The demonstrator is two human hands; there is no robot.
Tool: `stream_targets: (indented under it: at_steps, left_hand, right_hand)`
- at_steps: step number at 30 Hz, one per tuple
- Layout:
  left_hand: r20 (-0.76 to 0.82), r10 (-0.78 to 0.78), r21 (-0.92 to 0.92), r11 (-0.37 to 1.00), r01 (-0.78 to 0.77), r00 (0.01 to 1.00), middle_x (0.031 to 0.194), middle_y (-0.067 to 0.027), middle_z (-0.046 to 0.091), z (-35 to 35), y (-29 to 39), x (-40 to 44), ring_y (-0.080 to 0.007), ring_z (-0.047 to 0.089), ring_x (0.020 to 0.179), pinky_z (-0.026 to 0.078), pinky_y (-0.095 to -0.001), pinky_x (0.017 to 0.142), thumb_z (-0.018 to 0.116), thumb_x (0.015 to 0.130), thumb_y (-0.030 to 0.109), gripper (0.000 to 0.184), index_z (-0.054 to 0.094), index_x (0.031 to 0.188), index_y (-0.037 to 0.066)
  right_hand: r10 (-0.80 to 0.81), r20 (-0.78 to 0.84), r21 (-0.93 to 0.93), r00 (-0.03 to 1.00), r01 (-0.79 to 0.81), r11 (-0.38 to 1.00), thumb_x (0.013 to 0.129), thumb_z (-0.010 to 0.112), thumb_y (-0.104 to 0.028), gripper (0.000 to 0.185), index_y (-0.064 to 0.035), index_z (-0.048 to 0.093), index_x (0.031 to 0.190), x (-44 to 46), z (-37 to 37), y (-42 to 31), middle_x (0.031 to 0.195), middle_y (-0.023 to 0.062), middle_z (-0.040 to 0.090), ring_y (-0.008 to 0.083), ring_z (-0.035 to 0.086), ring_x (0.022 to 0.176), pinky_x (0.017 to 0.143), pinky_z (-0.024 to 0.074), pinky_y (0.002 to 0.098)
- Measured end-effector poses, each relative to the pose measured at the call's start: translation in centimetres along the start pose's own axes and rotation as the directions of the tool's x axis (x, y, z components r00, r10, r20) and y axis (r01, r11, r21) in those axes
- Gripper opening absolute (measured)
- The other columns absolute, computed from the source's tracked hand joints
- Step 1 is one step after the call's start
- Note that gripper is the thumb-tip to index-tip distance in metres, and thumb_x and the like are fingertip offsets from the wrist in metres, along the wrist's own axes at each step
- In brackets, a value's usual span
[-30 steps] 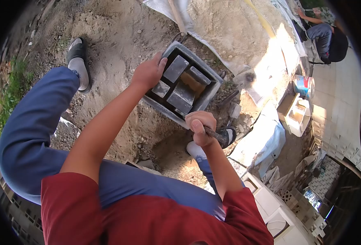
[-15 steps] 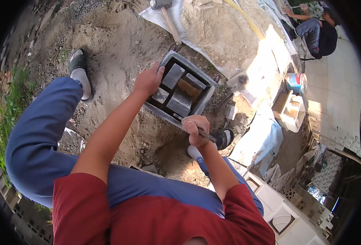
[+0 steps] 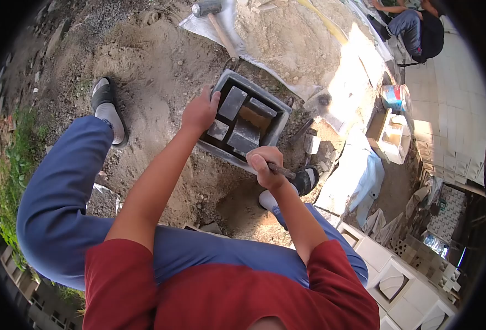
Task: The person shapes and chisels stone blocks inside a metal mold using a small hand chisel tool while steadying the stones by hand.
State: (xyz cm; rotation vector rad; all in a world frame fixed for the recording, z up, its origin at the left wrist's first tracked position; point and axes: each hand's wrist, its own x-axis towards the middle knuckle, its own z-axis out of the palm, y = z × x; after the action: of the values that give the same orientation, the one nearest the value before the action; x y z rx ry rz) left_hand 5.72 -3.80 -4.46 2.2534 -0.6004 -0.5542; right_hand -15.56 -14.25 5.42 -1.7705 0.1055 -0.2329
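Note:
A grey metal mould (image 3: pixel 283 124), a box-like frame with several dark blocks inside, sits on the dirt between my feet. Sandy brown material (image 3: pixel 257 119) shows in the gap between its blocks. My left hand (image 3: pixel 200 111) holds the mould's left wall, thumb near the top rim, with some fingers hidden behind it. Over the mould's near corner, my right hand (image 3: pixel 266 166) is closed round a short dark metal bar (image 3: pixel 283 171). The bar's blunt end sticks out to the right; its other end is hidden by the hand.
A mallet (image 3: pixel 207 8) with a wooden handle lies beyond the mould on white sheeting. At right are a paint bucket (image 3: pixel 395 98), a pale block in a box (image 3: pixel 394 137) and a trowel-like tool (image 3: pixel 311 144). Pale cast blocks (image 3: pixel 388 283) line the lower right. Another person (image 3: pixel 410 30) sits at upper right.
My right hand has risen slightly towards the mould's near corner with the bar. My left hand stays on the mould's wall. The whole view has shifted a little.

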Motion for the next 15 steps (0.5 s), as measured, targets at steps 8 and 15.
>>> stream_targets:
  at_steps: [8, 15]
  left_hand:
    - [-0.027, -0.005, -0.058, 0.998, 0.003, 1.0, 0.105, -0.0306, 0.067, 0.6, -0.5, -0.1, -0.0501, 0.063, 0.099, 0.048, -0.0558, 0.086, 0.041, 0.104, 0.046, 0.047, 0.05, 0.128, 0.006]
    - [0.017, -0.028, -0.071, 0.997, 0.029, 0.999, 0.109, -0.0303, 0.067, 0.1, -0.4, 0.0, -0.0495, 0.063, 0.102, 0.049, -0.0543, 0.087, 0.043, 0.104, 0.046, 0.048, 0.05, 0.127, 0.004]
  right_hand:
    - [-0.118, -0.082, 0.077, 0.99, 0.125, 0.989, 0.092, 0.056, -0.011, 0.036, -0.0035, 0.041, 0.06, 0.6, 0.9, -2.1, 0.056, 0.0115, 0.036, 0.0309, 0.041, 0.048, 0.048, 0.0332, 0.0395]
    - [-0.156, 0.118, -0.131, 0.981, 0.171, 0.976, 0.092, 0.056, -0.007, 0.034, -0.0043, 0.044, 0.06, 2.4, 3.5, -1.4, 0.054, 0.0115, 0.038, 0.0326, 0.043, 0.047, 0.048, 0.0353, 0.0392]
